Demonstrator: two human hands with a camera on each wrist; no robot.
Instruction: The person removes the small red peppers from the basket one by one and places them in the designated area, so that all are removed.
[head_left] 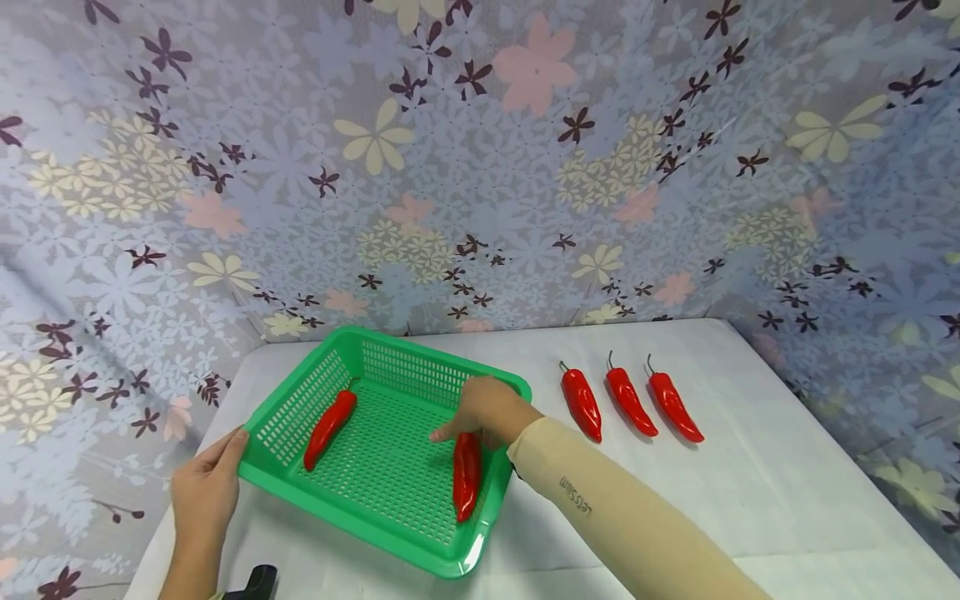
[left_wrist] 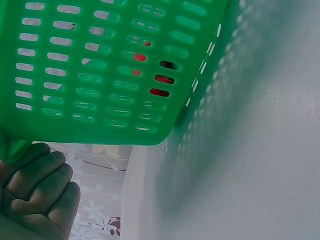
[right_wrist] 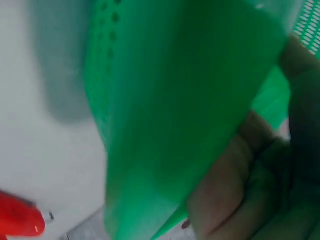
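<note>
A green plastic basket (head_left: 382, 450) with slotted sides stands tilted on the white-covered table. My left hand (head_left: 206, 483) grips its rim at the near left corner; the left wrist view shows that hand's curled fingers (left_wrist: 42, 187) beneath the corner. Inside the basket, my right hand (head_left: 491, 408) is over the right end, its thumb spread away to the left. Right below it lies a glossy red chili pepper (head_left: 467, 483), its upper end hidden by the hand. A second red chili pepper (head_left: 330, 429) lies along the basket's left side.
Three more red chili peppers (head_left: 581, 404) lie in a row on the table, right of the basket, stems pointing away. A flowered cloth (head_left: 480, 167) hangs behind the table (head_left: 750, 500). A small black object (head_left: 261, 579) shows at the near left edge.
</note>
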